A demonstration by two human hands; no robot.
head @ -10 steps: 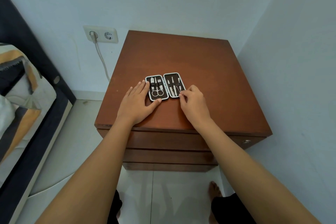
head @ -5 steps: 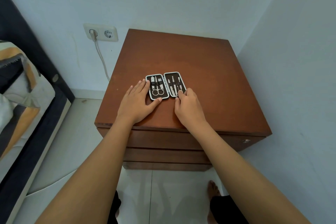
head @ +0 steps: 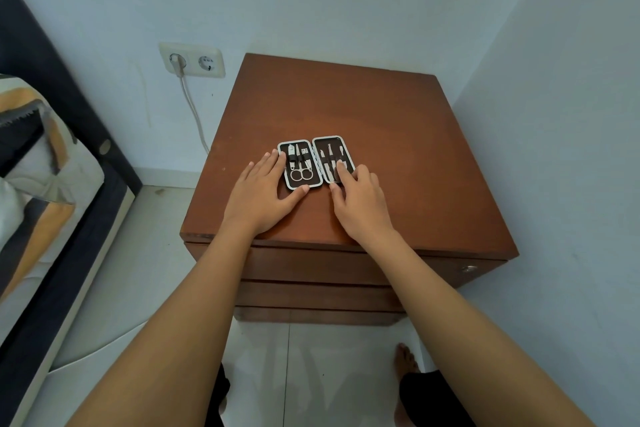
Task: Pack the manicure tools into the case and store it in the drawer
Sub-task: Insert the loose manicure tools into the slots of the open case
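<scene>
Case's open flat on the nightstand and you're tucking the last tool down.

Your manicure case (head: 316,162) lies spread open near the middle of the wooden nightstand (head: 398,135), scissors (head: 300,173) strapped in its left half. Your left hand (head: 260,194) lies flat and open against the case's left edge, thumb along the near edge, gripping nothing; looks like it's there to stop the case sliding. Your right hand (head: 360,201) is loosely spread, index fingertip pressing on the tools in the right half, probably seating one under its strap. The drawers (head: 311,265) below are shut, so stowing isn't started.
</scene>
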